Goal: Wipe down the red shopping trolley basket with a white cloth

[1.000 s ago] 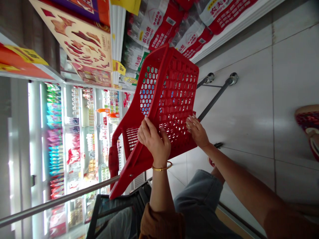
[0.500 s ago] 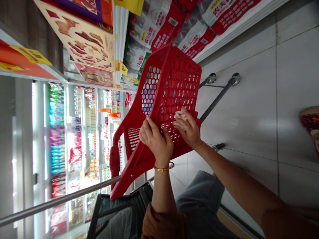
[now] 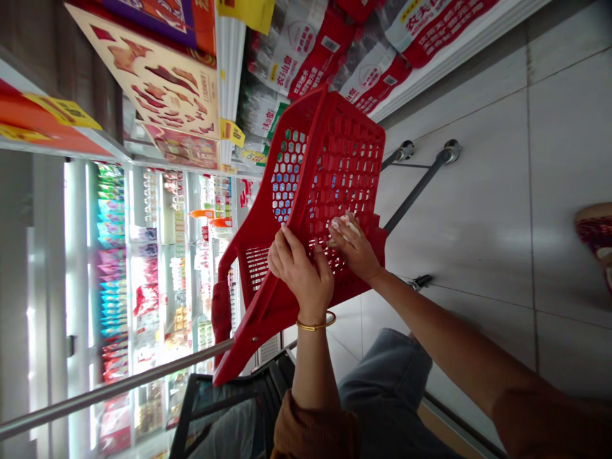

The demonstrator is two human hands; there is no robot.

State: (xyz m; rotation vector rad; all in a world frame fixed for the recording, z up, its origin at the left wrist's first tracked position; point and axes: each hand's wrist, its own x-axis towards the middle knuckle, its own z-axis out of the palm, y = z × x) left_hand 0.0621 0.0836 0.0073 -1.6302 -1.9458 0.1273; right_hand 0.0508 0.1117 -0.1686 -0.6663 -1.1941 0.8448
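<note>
Left hand (image 3: 300, 274), with one gold bangle (image 3: 313, 324) at its wrist, is closed over the edge of the one red basket (image 3: 335, 159), fingers curled over the rim and thumb laid on the latticed underside. Right hand (image 3: 354, 250) lies just beside it on that same underside, fingers bent around one small white wad (image 3: 340, 223) and pressing it against the lattice; what the wad is made of cannot be told. Both hands hold the basket up off the floor, tipped on its side, with its open mouth turned away from the person towards the shelves. One red handle (image 3: 218, 312) hangs at the end of the basket nearest the person. Past the basket's underside, two grey metal bars (image 3: 415, 185) with round ends lie over the pale tiled floor (image 3: 478, 223). Beyond the basket's far end, several packs of bottled water (image 3: 306, 51) with red and white labels are stacked on a shelf. On the basket's open side stands one lit chiller cabinet (image 3: 143, 255) full of coloured packets. One denim-clad knee (image 3: 387, 376) shows below the hands.
</note>
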